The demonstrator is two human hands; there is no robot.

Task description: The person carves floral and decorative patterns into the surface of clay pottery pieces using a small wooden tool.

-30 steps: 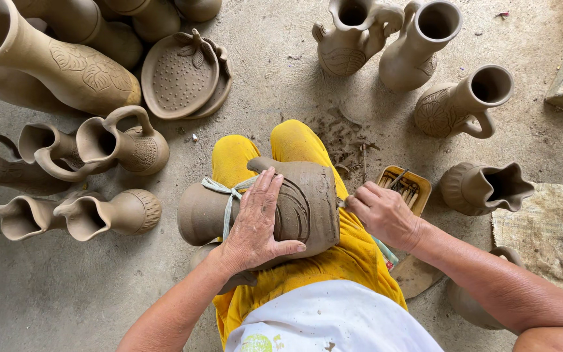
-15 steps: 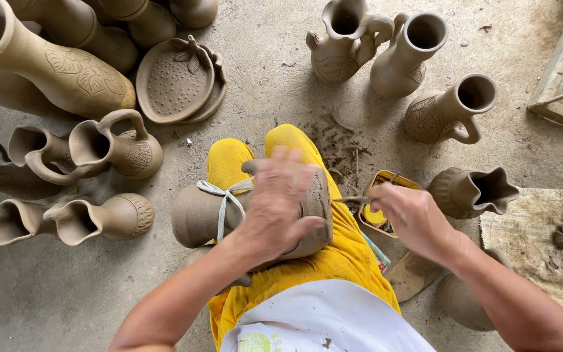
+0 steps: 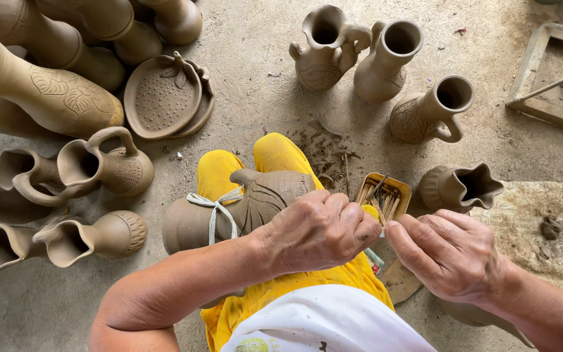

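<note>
While the unfired clay jug (image 3: 242, 212) lies on its side across the lap, on the bright yellow trousers (image 3: 275, 156), the left hand (image 3: 317, 231) rests over its carved, leaf-patterned belly, fingers curled down and touching the damp grey-brown surface. A pale strip of cloth (image 3: 215, 205) is knotted around the jug's neck. The right hand (image 3: 451, 251) sits just beside the left, its fingers pinched together at the tips; whether they grip a thin tool, I cannot tell. Just above the hands, a small yellow box (image 3: 386, 195) holds thin sticks. On the rough concrete floor (image 3: 249, 85) around stand matte clay pitchers (image 3: 102, 169) with looped handles, a dotted leaf-shaped dish (image 3: 163, 98), tall vases (image 3: 386, 58) and a ruffle-rimmed pot (image 3: 461, 188).
</note>
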